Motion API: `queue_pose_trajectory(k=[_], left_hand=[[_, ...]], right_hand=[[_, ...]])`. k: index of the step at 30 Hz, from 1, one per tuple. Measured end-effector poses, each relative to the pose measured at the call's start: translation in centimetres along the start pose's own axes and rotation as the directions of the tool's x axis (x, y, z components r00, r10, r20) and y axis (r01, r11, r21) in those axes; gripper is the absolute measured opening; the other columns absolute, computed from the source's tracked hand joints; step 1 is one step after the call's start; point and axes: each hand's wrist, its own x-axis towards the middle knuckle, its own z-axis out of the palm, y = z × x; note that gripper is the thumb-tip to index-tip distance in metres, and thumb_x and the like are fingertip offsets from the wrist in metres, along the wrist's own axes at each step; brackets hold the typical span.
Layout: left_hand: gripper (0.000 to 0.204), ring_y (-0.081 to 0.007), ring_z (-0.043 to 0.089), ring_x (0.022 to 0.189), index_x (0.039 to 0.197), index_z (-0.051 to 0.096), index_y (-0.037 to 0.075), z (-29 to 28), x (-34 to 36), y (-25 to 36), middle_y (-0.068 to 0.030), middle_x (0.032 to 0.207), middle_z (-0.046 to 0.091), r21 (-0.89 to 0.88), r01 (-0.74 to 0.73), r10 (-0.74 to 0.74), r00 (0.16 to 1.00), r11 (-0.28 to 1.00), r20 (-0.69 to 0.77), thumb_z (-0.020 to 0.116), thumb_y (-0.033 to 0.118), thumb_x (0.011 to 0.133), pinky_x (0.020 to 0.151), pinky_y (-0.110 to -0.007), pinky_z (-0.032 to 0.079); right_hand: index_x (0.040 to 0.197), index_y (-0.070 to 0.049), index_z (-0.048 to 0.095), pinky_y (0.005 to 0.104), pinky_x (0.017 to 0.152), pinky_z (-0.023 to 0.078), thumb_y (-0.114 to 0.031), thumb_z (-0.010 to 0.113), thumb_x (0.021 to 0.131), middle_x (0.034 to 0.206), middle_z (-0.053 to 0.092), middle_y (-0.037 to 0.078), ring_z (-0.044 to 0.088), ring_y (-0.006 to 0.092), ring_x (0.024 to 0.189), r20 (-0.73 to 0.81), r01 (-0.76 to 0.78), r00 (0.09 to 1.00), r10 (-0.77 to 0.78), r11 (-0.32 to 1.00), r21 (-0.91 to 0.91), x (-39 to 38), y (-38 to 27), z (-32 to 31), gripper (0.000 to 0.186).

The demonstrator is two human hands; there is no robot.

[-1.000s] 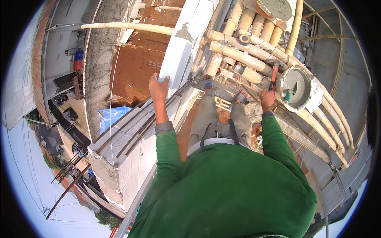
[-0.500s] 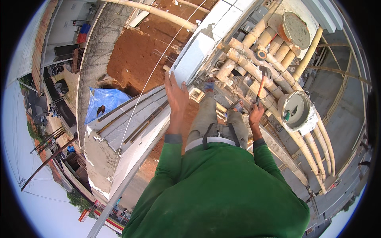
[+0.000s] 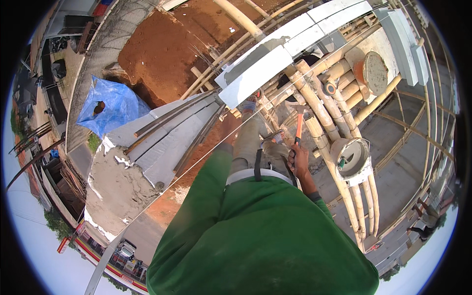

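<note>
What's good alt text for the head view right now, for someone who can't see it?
A bare right hand holds an orange-handled claw hammer at a building site, while the left hand is close to the near end of a white block wall, contact unclear. To the right, a mortar bucket sits among bamboo poles.

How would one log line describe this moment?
Right hand: grips orange-and-black hammer | Left hand: near white rectangular block, contact unclear | Round grey mortar bucket: by bamboo poles
</note>
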Motion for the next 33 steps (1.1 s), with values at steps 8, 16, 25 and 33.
queue_pose_trajectory(k=[8, 16, 25, 33], left_hand=[[0.057, -0.0456, 0.070, 0.110, 0.135, 0.057, 0.001, -0.5, -4.8, -1.7, -0.0297, 0.121, 0.071, 0.033, -0.135, 0.135, 0.991, 0.990, -0.007, 0.073, 0.036, 0.092, 0.093, -0.055, 0.055], [0.044, -0.0428, 0.071, 0.105, 0.124, 0.067, 0.004, -0.4, -7.3, -3.8, -0.0233, 0.112, 0.074, -0.060, -0.210, 0.203, 0.973, 0.976, -0.112, 0.073, 0.033, 0.093, 0.091, -0.052, 0.055], [0.037, -0.0392, 0.072, 0.103, 0.127, 0.066, 0.002, -8.1, -10.6, 4.4, -0.0210, 0.110, 0.075, -0.205, -0.400, 0.380, 0.916, 0.893, -0.130, 0.068, 0.026, 0.098, 0.089, -0.048, 0.056], [0.061, -0.0402, 0.050, 0.142, 0.147, 0.054, 0.001, -7.8, -9.0, 11.1, -0.0214, 0.149, 0.054, 0.348, -0.622, 0.686, 0.458, 0.702, -0.565, 0.074, 0.013, 0.090, 0.119, -0.049, 0.043]], right_hand=[[0.090, -0.009, 0.055, 0.0307, 0.034, 0.035, -0.019, 0.065, 0.098, 0.061, 0.046, -0.003, 0.042, 0.0094, 0.041, -0.040, 0.051, 0.998, -0.050, 0.999, 0.016, 1.1, -0.8, -2.2, 0.017], [0.088, -0.009, 0.054, 0.0304, 0.033, 0.033, -0.017, 0.062, 0.097, 0.060, 0.045, -0.003, 0.042, 0.0095, 0.041, -0.040, 0.060, 0.997, -0.060, 0.998, 0.000, 0.3, -0.4, -3.4, 0.015], [0.085, -0.007, 0.056, 0.0303, 0.034, 0.034, -0.018, 0.063, 0.097, 0.060, 0.047, -0.003, 0.043, 0.0100, 0.041, -0.045, 0.026, 0.999, -0.025, 1.000, 0.010, -2.8, -1.6, -2.0, 0.018], [0.095, -0.004, 0.062, 0.0271, 0.041, 0.033, -0.017, 0.060, 0.102, 0.060, 0.047, -0.003, 0.043, 0.0069, 0.045, 0.078, 0.524, 0.849, -0.523, 0.811, -0.259, -2.6, -1.1, -1.2, 0.014]])
